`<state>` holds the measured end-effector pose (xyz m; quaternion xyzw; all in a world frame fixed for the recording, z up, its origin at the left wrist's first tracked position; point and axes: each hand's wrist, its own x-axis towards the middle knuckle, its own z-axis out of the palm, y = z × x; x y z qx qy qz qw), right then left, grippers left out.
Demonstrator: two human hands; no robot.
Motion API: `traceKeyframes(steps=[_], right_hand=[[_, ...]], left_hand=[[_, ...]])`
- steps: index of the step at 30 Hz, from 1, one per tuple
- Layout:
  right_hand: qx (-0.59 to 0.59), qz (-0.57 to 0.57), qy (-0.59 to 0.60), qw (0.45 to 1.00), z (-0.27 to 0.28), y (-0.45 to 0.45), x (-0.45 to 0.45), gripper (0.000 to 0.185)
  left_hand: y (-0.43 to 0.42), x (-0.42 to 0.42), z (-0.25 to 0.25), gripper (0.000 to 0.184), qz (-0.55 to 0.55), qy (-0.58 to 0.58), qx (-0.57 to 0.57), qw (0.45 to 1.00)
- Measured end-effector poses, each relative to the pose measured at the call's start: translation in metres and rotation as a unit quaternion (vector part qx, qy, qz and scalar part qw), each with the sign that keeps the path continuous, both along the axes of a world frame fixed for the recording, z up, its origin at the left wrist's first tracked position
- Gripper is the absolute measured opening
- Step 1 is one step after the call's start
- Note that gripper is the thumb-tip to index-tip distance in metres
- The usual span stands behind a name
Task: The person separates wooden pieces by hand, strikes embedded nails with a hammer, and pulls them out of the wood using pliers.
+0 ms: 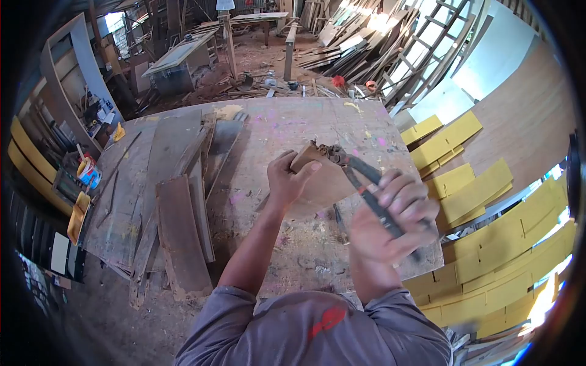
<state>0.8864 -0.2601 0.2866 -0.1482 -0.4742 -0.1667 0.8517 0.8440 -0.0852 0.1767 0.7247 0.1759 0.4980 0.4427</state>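
My left hand (pixel 289 177) is closed on a flat wooden board (pixel 326 190), thumb over its near face, holding it tilted above the workbench. My right hand (pixel 397 216), slightly blurred, wraps round the dark handles of a pair of pincers (pixel 364 169). The pincers' jaws are at the far upper edge of the board, where the wood looks rough and broken. Whether the jaws grip anything there I cannot tell. A thin dark object (pixel 339 219) lies on the bench just below the board, between my forearms.
The worn workbench (pixel 281 131) is marked with paint stains. Old planks (pixel 183 232) are stacked at its left side. A paint can (pixel 89 172) and a yellow tray (pixel 78 218) stand past the left edge. Yellow-painted boards (pixel 482 195) line the right. Scrap timber (pixel 360 43) leans at the back.
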Motion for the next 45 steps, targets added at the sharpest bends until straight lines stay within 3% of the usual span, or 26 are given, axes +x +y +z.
traceKeyframes(steps=[2, 3, 5, 8, 9, 12, 15, 18, 21, 24, 36, 40, 45], right_hand=[[0.015, 0.091, 0.091, 0.992, 0.013, -0.008, 0.015, 0.037], [0.018, 0.12, 0.196, 0.973, 0.014, -0.009, 0.029, 0.039], [0.028, 0.165, 0.399, 0.902, 0.004, -0.012, 0.062, 0.041], [0.044, 0.215, 0.456, 0.863, 0.0, -0.014, 0.082, 0.042], [0.006, 0.133, 0.466, 0.875, 0.015, -0.017, 0.076, 0.045], [0.036, 0.214, 0.435, 0.874, 0.019, -0.053, 0.119, 0.05], [0.031, 0.092, 0.348, 0.932, 0.039, -0.057, 0.134, 0.06], [-0.087, 0.192, 0.203, 0.956, 0.046, -0.052, 0.116, 0.068], [-0.11, 0.285, 0.143, 0.941, 0.057, -0.033, 0.084, 0.069], [-0.137, 0.293, 0.083, 0.942, 0.063, -0.025, 0.077, 0.07], [-0.223, 0.303, -0.092, 0.922, 0.081, -0.019, 0.066, 0.066], [-0.2, 0.321, -0.071, 0.923, 0.079, -0.017, 0.051, 0.058], [-0.199, 0.324, -0.086, 0.921, 0.077, -0.013, 0.055, 0.06]], left_hand=[[0.003, 0.0, -0.001, 0.039, -0.004, -0.021, 0.002, 1.0], [0.004, -0.003, -0.002, 0.038, -0.008, -0.036, -0.006, 0.999], [-0.003, -0.005, -0.003, 0.035, -0.033, -0.042, -0.017, 0.998], [-0.002, -0.009, 0.005, 0.031, -0.052, -0.013, 0.005, 0.999], [-0.001, -0.009, 0.003, 0.03, -0.045, 0.0, 0.021, 0.999], [-0.004, -0.012, -0.006, 0.029, -0.073, 0.015, 0.017, 0.997], [-0.002, -0.013, -0.003, 0.031, -0.105, -0.002, 0.007, 0.994], [-0.013, -0.012, 0.004, 0.034, -0.131, -0.01, 0.016, 0.991], [-0.016, -0.009, 0.004, 0.036, -0.154, 0.01, 0.034, 0.987], [-0.015, -0.007, -0.002, 0.038, -0.164, 0.019, 0.052, 0.985], [-0.014, -0.009, -0.001, 0.041, -0.206, 0.029, 0.047, 0.977], [-0.01, -0.007, -0.005, 0.045, -0.226, -0.002, 0.023, 0.974], [-0.008, -0.006, -0.008, 0.046, -0.264, -0.017, -0.003, 0.964]])
